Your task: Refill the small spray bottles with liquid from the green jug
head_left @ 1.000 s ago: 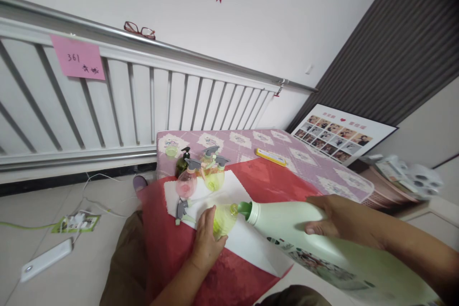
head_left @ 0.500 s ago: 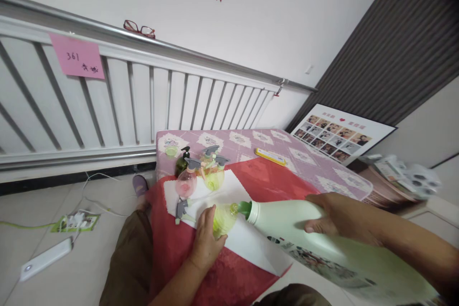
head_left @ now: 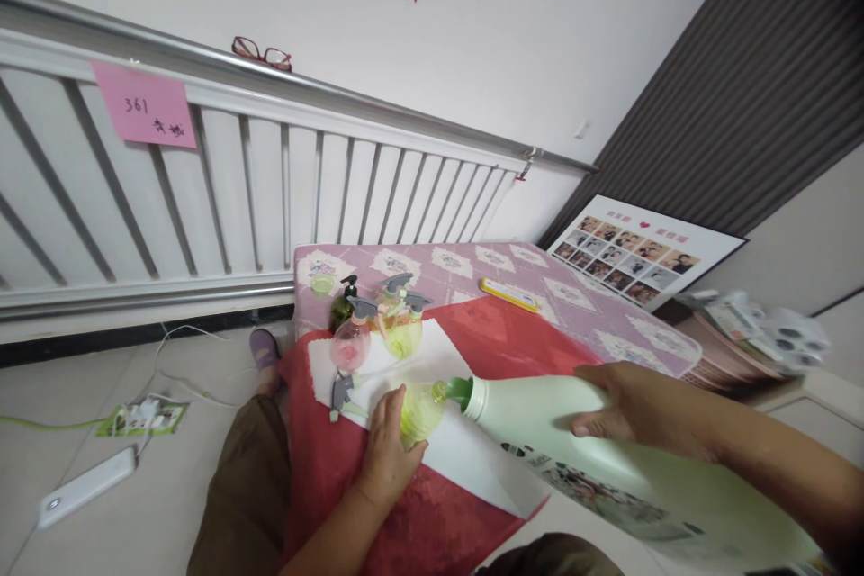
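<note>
We see a red cloth [head_left: 324, 468] over the table, with a white sheet [head_left: 465, 454] lying on it. Our big pale-green detergent bottle [head_left: 533, 418] is tipped almost flat. Its green spout points to nine o'clock and meets the mouth of the small yellow-green bottle [head_left: 422, 409] on the sheet. Our right hand [head_left: 634, 409] is clamped over the big bottle's shoulder, and our left hand [head_left: 388, 454] is wrapped around the small one. Several spray bottles [head_left: 378, 319] stand at eleven o'clock from it, and a loose grey spray head [head_left: 341, 393] lies at nine.
</note>
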`<state>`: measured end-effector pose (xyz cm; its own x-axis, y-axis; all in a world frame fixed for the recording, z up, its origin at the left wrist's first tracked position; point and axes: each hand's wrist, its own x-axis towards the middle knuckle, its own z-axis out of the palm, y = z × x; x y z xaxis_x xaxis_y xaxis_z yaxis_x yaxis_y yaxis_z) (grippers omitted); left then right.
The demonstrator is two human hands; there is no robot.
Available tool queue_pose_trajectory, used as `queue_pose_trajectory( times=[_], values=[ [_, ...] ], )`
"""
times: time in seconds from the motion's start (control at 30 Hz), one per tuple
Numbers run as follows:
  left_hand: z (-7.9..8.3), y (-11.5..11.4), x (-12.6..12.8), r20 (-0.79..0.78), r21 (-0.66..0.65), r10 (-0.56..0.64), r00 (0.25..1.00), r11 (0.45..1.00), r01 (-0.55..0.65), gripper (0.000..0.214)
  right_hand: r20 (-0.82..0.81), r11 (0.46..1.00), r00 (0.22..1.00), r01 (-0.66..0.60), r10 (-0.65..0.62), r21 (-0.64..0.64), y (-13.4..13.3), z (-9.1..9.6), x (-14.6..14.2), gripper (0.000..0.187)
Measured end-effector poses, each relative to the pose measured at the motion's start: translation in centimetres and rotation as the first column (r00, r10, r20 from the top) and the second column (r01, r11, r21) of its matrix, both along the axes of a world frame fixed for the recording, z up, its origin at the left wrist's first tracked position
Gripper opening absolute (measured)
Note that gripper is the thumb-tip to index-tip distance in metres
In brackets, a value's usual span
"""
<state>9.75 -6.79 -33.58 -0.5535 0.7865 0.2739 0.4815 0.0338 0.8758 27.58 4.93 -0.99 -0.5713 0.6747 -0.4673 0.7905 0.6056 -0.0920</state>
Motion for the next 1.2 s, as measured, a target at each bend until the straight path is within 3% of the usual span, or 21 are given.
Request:
queue_pose_trajectory(
  times=[1.2],
  values=[
    [-0.23, 0.1, 0.01, -0.001, 0.003, 0.005, 1.0, 1.0, -0.005, 0.081, 0.026, 1.0, 1.0, 0.004, -0.005, 0.025, 0.01, -0.17, -0.24, 0.028]
  ],
)
